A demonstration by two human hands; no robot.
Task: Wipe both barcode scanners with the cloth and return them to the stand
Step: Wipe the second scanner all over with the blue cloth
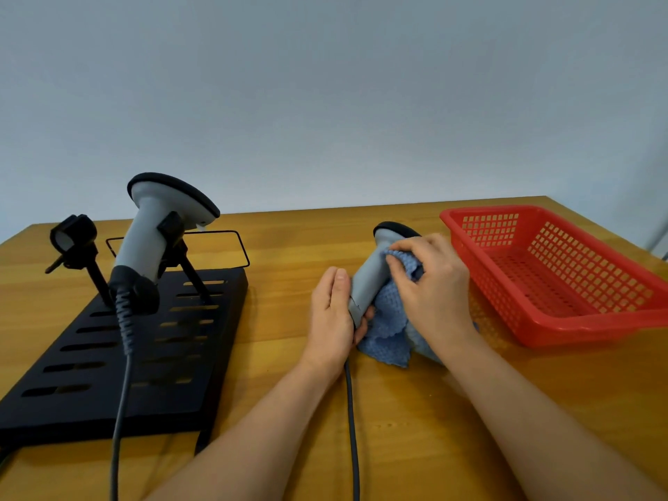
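One grey barcode scanner [368,280] is held above the table in front of me. My left hand [334,316] grips the lower end of its handle, where its dark cable [352,428] hangs down. My right hand [430,283] presses a blue cloth [388,330] against the scanner's handle, just below its black-rimmed head. A second grey scanner [151,233] sits clipped in the right holder of the black slotted stand [119,356] at the left. The stand's left holder [74,236] is empty.
A red plastic mesh basket [556,312] stands at the right, close to my right hand. The second scanner's coiled cable [121,392] runs down over the stand toward me. A thin black wire frame [242,247] lies behind the stand. A pale wall backs the wooden table [282,305].
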